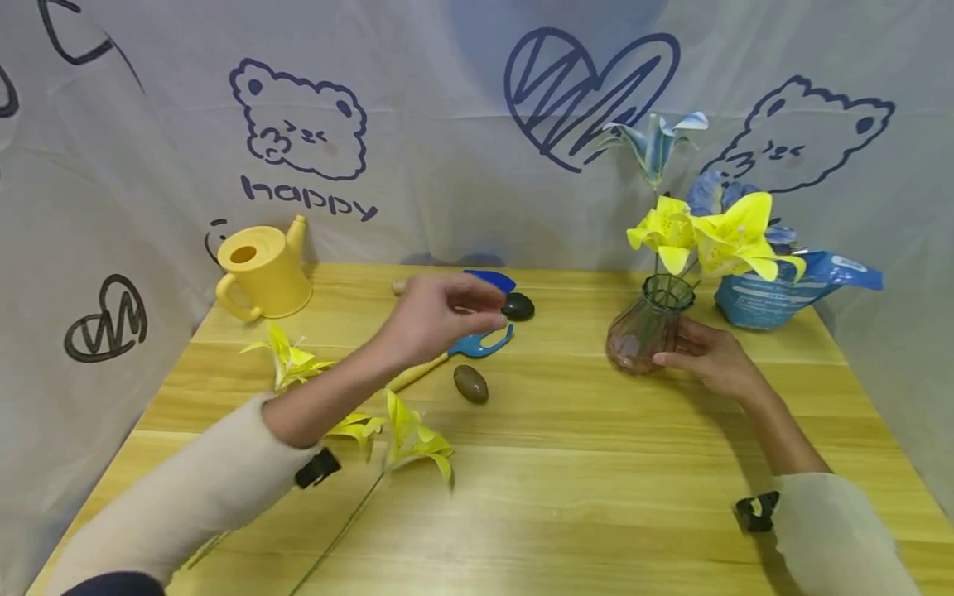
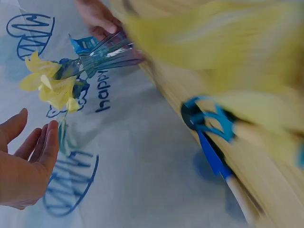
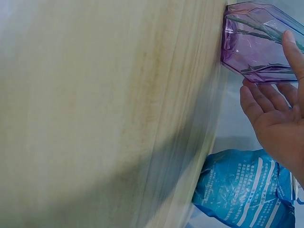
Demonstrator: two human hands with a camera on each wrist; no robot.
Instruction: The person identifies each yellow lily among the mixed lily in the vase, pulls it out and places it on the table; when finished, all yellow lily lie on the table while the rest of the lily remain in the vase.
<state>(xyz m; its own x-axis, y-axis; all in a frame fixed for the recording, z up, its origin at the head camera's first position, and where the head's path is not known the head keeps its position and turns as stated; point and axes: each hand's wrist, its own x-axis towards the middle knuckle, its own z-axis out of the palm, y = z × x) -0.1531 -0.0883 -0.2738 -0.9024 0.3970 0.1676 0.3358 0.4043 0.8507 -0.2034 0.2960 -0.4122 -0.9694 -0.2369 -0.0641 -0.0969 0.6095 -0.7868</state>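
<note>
At the table's right side, my right hand holds a glass vase, green at the neck and purplish below. Its thumb lies across the glass, with the fingers along the other side in the right wrist view. In the vase stand yellow lilies and a pale blue lily. My left hand hovers over the middle of the table, fingers loosely bent and nothing between them. Below the left forearm lie loose yellow lilies on long stems, partly hidden by the sleeve.
A yellow watering can stands at the back left. Near the left hand lie a brown stone, a black stone, a blue-headed tool and a dark blue blade. Behind the vase sits a blue bag.
</note>
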